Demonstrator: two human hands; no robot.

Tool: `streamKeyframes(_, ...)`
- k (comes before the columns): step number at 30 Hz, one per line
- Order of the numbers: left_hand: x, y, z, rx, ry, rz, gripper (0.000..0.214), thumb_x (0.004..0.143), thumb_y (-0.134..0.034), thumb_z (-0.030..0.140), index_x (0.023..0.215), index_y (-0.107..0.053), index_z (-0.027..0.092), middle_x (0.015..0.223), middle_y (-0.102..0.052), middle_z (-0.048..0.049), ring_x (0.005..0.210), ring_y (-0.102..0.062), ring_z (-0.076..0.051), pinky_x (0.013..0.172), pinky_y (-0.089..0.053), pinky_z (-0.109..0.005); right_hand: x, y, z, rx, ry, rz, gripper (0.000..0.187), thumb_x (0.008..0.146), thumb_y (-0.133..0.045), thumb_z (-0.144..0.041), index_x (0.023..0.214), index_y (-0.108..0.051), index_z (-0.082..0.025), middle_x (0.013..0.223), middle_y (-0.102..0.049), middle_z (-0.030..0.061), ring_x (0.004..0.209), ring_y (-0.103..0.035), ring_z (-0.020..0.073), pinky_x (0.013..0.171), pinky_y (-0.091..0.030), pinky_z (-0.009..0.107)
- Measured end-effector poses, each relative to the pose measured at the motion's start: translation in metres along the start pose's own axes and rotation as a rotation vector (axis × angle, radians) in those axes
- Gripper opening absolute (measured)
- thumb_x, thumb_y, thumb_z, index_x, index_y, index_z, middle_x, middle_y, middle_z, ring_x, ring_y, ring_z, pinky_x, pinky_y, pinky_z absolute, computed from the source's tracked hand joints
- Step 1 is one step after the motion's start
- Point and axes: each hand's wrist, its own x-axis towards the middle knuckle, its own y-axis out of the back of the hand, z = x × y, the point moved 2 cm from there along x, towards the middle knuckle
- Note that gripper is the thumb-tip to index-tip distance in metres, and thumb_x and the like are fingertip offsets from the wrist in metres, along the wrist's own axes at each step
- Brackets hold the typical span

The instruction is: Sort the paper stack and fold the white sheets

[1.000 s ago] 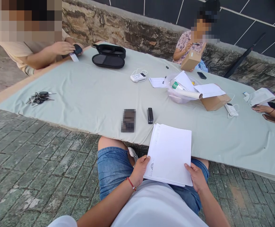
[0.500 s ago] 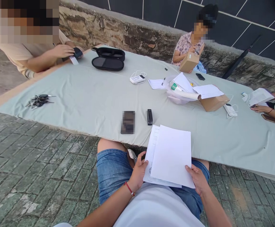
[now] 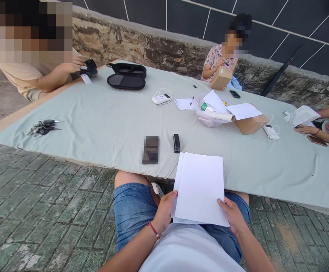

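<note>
Over my lap, a few sheets of white paper (image 3: pixel 201 187) lean against the table's near edge, stacked slightly out of line. My left hand (image 3: pixel 166 209) pinches their left edge between thumb and fingers. On the opposite side my right hand (image 3: pixel 232 213) grips the lower right edge, thumb on top. The uppermost sheet is blank on the side facing me and hides most of those below. Just beyond the sheets lies a black stapler (image 3: pixel 176 143). Left of it is a dark, pixelated rectangular object (image 3: pixel 151 150).
A cloth-covered table (image 3: pixel 110 124) bears keys (image 3: pixel 44 127), an open black case (image 3: pixel 127 76), a white corded device (image 3: pixel 162 98), a plastic basin (image 3: pixel 206 120) with papers, and a cardboard box (image 3: pixel 251 124). One person handles a box (image 3: pixel 221 77); others sit at the left and right.
The top sheet has shifted left over the lower ones, so the sheets overlap more closely and less print shows. My right hand has moved slightly left with it. The view has tilted a little.
</note>
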Motion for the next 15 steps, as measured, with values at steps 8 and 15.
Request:
streamKeyframes(8,0.004,0.006,0.002,0.133,-0.07,0.094,0.042,0.054,-0.084,0.045,0.067,-0.06,0.014,0.062,-0.063,0.0003,0.054,-0.054,-0.012,0.054,-0.039,-0.024,-0.006,-0.003,-0.008,0.08,-0.036,-0.112,0.042,0.072,-0.076,-0.043,0.106,-0.07,-0.019,0.101,-0.075,0.0098,0.091,-0.072,0.0302,0.083,-0.057,0.043)
streamKeyframes(15,0.005,0.005,0.0,0.036,-0.058,0.11,0.049,0.053,-0.086,0.042,0.07,-0.046,0.019,0.063,-0.061,0.0038,0.055,-0.056,-0.012,0.055,-0.041,-0.024,0.003,0.007,0.003,0.077,-0.022,-0.092,0.034,0.073,-0.076,-0.04,0.101,-0.07,-0.021,0.101,-0.075,0.0077,0.092,-0.072,0.0288,0.084,-0.057,0.04)
